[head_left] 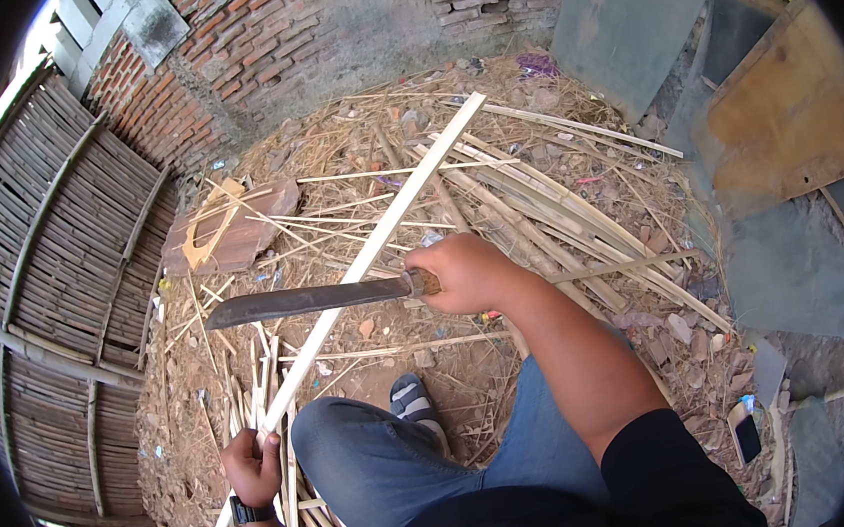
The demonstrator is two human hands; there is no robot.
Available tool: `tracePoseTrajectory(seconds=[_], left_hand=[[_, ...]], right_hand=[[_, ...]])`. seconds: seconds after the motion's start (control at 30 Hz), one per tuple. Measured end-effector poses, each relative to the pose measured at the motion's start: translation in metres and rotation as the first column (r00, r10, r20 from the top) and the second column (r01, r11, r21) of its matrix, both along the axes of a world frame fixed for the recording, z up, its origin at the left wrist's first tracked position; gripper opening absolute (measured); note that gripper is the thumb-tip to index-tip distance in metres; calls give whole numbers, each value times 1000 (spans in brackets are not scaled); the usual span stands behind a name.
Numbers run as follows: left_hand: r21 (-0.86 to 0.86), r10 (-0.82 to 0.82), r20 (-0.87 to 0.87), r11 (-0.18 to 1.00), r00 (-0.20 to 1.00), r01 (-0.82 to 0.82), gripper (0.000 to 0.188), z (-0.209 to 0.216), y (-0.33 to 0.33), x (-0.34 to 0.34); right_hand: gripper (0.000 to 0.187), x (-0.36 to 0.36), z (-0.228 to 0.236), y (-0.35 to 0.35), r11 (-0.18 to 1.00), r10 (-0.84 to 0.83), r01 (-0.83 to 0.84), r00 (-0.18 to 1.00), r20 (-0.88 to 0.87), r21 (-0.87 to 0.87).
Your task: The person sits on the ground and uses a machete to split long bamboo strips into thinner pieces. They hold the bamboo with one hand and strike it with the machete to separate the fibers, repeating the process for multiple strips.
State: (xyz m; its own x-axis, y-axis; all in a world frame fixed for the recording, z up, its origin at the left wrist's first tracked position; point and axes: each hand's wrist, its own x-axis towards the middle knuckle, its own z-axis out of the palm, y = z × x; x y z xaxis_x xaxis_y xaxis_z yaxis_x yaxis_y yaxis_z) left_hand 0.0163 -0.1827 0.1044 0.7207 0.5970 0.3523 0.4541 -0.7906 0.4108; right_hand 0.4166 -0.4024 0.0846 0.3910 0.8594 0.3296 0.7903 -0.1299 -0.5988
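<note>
Risk: the blade [305, 301] lies across the slat [371, 253] not far above the left hand [252, 466]; if it slips down along the smooth slat, I think it can reach the fingers.
Second risk: the knee [342, 441] and the foot [414, 403] are just under the slat, so a cut that runs through or glances off may go toward the leg.
Cause: the slat is long and thin and is held only at the low end, so it can bend or turn under the blade.
Right grip: the right hand [468, 272] is closed tight on the wooden handle, blade pointing to the left, flat side up.
Left grip: fingers wrapped fully on the low end of the slat, beside the knee; a dark watch [250, 512] is on the wrist.
Slat: it goes up and to the right, over the ground [370, 358] with straw and offcuts.
Around: more slats [558, 216] lie behind the right hand, a woven fence [63, 295] stands on the left, a brick wall [262, 37] is at the back.
</note>
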Motion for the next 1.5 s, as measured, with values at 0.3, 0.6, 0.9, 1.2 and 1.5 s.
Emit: tracePoseTrajectory(seconds=[0.3,0.6,0.9,1.2,1.5], left_hand=[[-42,-23,-40,999,999,21,50,16,-9,96],[141,-151,-88,977,985,162,49,15,3,219],[6,-113,-129,993,985,115,44,-29,32,206],[-41,-122,-2,992,993,122,34,-25,33,194],[-100,-105,73,989,992,113,33,-21,30,190]], right_hand=[[42,31,-14,-9,961,-258,268,957,-131,67],[40,56,-17,-19,910,-410,390,895,-175,-139],[39,20,-26,24,949,-163,199,974,160,-245],[36,31,-31,9,878,-479,477,876,-58,-38],[33,27,-15,3,928,-341,353,933,115,-116]])
